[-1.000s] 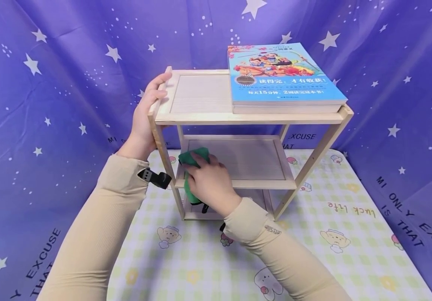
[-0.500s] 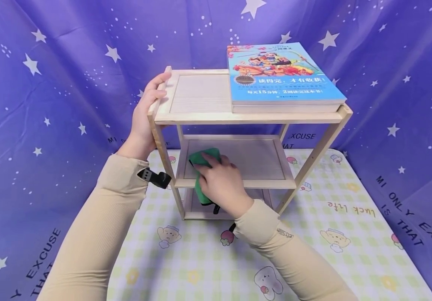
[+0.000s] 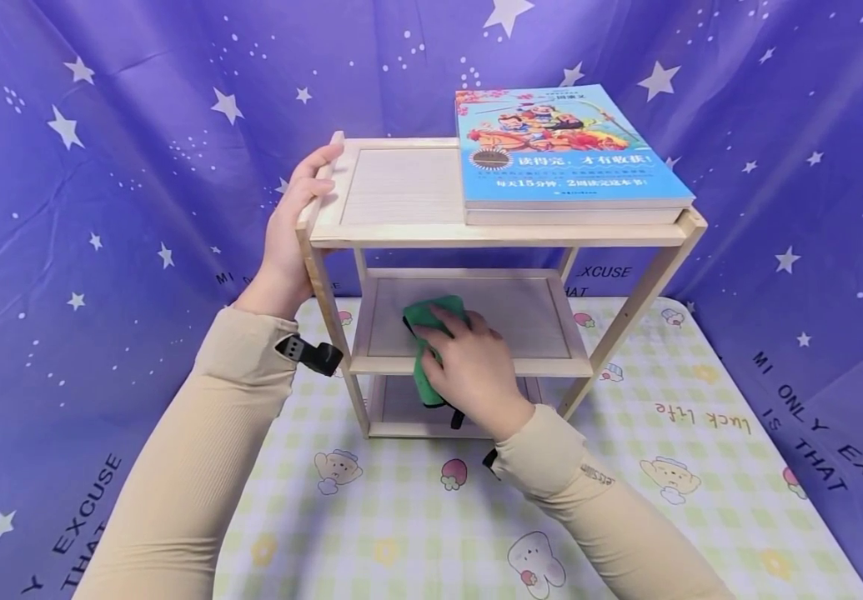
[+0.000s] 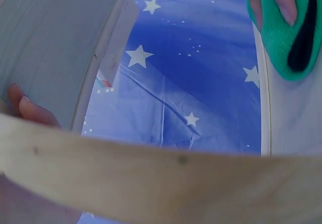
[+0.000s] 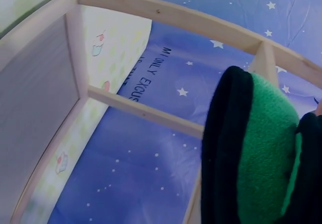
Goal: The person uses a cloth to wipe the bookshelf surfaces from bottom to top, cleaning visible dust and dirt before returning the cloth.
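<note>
A small three-tier wooden shelf [image 3: 404, 187] stands upright on the table. My left hand [image 3: 288, 229] grips its top left side, fingers over the edge; in the left wrist view, fingertips [image 4: 35, 112] show beneath the top board. On the middle board [image 3: 529, 321], my right hand [image 3: 476, 371] holds a folded green cloth [image 3: 428, 315] with dark edging. Part of the cloth hangs over the board's front edge. In the right wrist view the fluffy cloth [image 5: 269, 148] fills the lower right and hides most of the hand.
A thick blue book [image 3: 566, 171] lies on the right part of the top board. Below is the bottom board [image 3: 401, 408], partly hidden by the right hand. A checked tablecloth [image 3: 371, 508] covers the table, and a purple starry curtain [image 3: 138, 108] hangs around it.
My right hand has slid the green cloth rightward along the middle board, from its left end toward the middle. The left hand, shelf and book have stayed put.
</note>
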Available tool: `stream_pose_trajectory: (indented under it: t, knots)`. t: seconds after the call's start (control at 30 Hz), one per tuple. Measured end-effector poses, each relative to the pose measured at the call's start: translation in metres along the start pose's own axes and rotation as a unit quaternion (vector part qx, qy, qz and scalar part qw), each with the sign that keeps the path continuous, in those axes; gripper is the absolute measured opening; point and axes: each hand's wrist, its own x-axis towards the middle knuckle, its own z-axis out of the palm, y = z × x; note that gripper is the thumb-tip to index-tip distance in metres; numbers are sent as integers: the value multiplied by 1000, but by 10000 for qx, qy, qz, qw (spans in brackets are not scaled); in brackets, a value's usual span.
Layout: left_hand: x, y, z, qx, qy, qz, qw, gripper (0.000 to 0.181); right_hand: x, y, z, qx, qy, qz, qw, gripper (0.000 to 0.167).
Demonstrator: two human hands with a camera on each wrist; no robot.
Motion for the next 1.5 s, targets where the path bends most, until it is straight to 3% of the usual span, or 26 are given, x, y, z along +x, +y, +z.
stream_pose_trajectory:
  t: [0.8, 1.27, 1.5]
  knots:
    - [1, -1, 0, -33, 9, 73, 10000, 53, -28, 44, -10, 164, 786, 442, 9958, 26]
    - [0, -1, 0, 25, 21, 59, 10000, 53, -39, 63, -18, -238, 966, 623, 9931, 26]
    - [0, 0, 0, -3, 18, 54, 10000, 52, -45, 71, -20, -415, 1242, 551, 9899, 25]
